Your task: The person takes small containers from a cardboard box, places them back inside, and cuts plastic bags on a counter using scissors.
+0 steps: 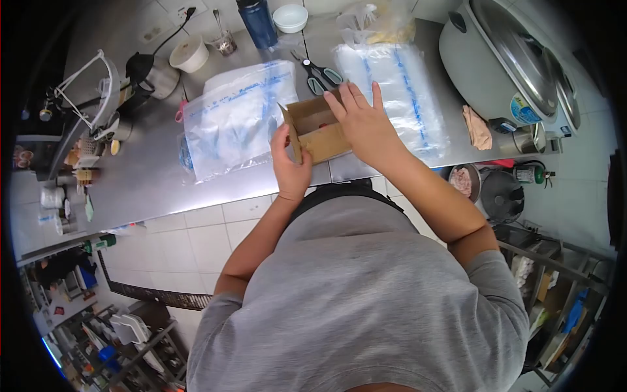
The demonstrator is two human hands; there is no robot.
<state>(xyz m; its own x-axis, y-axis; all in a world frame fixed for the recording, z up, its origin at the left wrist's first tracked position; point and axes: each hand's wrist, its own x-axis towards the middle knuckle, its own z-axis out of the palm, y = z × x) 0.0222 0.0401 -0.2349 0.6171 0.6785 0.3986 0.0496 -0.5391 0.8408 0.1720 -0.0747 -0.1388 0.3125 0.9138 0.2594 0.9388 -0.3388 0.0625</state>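
Note:
A small open-topped cardboard box (320, 146) sits at the steel counter's front edge, close to my body. My left hand (291, 168) grips its left front corner, with the thumb on the near side and the fingers along the left wall. Over the right end of the box lies my right hand (367, 129), its fingers stretched and spread, the palm side hidden. Something small and reddish shows inside the box, too little of it to name. Just beyond the box rest black scissors with grey-green handles (317, 77).
Plastic bags with blue print lie left (238, 117) and right (398, 91) of the box. Behind stand a blue bottle (257, 25), a white bowl (290, 18) and a kettle (151, 75). A large lidded cooker (486, 72) fills the right end of the counter (157, 196).

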